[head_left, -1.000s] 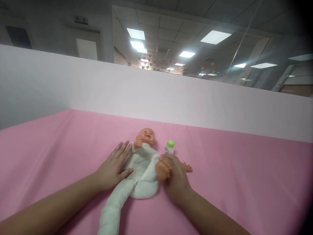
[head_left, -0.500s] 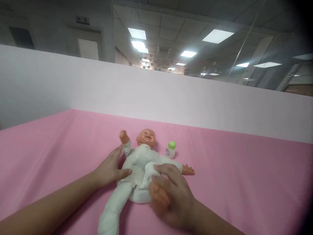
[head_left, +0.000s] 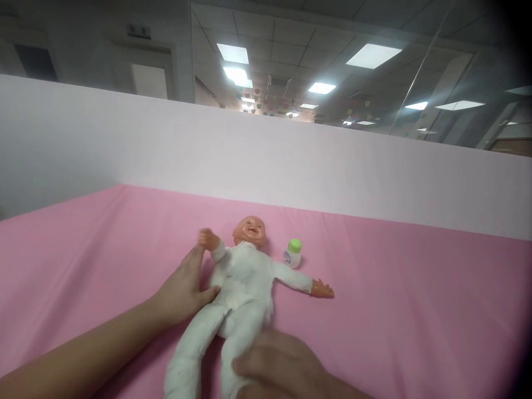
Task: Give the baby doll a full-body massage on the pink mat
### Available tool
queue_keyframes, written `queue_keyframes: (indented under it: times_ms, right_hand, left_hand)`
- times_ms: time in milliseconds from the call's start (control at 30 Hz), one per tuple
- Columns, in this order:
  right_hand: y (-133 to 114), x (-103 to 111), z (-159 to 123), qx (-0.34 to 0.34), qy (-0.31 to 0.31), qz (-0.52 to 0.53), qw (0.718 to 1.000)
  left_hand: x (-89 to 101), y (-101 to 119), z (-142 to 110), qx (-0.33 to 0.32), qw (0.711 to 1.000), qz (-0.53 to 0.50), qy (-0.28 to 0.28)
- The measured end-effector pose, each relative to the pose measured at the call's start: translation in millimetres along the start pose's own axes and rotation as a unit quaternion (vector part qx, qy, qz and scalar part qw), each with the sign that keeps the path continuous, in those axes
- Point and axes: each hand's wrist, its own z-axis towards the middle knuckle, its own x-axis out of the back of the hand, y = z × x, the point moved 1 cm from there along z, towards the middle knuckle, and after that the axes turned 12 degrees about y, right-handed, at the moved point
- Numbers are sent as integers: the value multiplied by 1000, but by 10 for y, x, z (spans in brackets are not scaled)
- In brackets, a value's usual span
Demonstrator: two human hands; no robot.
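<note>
A baby doll (head_left: pixel 247 277) with a white cloth body lies on its back, head away from me and both legs toward me. My left hand (head_left: pixel 185 288) rests along the doll's side on the left, fingers spread, with the thumb at its waist and fingertips near its raised hand. Blurred by motion, my right hand (head_left: pixel 286 363) is closed around the doll's lower leg on the right; the foot there is hidden. Beside the doll's head stands a small clear bottle (head_left: pixel 292 257) with a green cap.
A pink sheet (head_left: pixel 394 299) covers the surface under the doll. Behind it rises a white padded wall (head_left: pixel 266 155), with a glass pane above that shows ceiling lights (head_left: pixel 374 55).
The doll's leg on the right, bent up toward its belly before, now lies stretched out toward me. My right hand has moved down with it. My left hand stays at the doll's side.
</note>
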Motion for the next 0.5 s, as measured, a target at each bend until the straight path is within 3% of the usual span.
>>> queue_keyframes:
  times_ms: [67,133,333,433,500]
  right_hand:
    - [31,85,20,-35,83,-50,995]
    - [108,119,31,-81,118,-93,985]
    - [444,52,-11,-232,40,-135,962]
    - [466,88,-31,-249,33,-115,961]
    - [410,132,-17,-228,44,-100,967]
  left_hand:
    - [-32,23,-26,-67,996,51,-18]
    - [-67,58,-21,-113,987,97,-53]
    - [-101,258,132,-141,974,131,-122]
    - [-164,244,157,-123,987,44,-96]
    - [-227,169,168,-77,995,-49,-43]
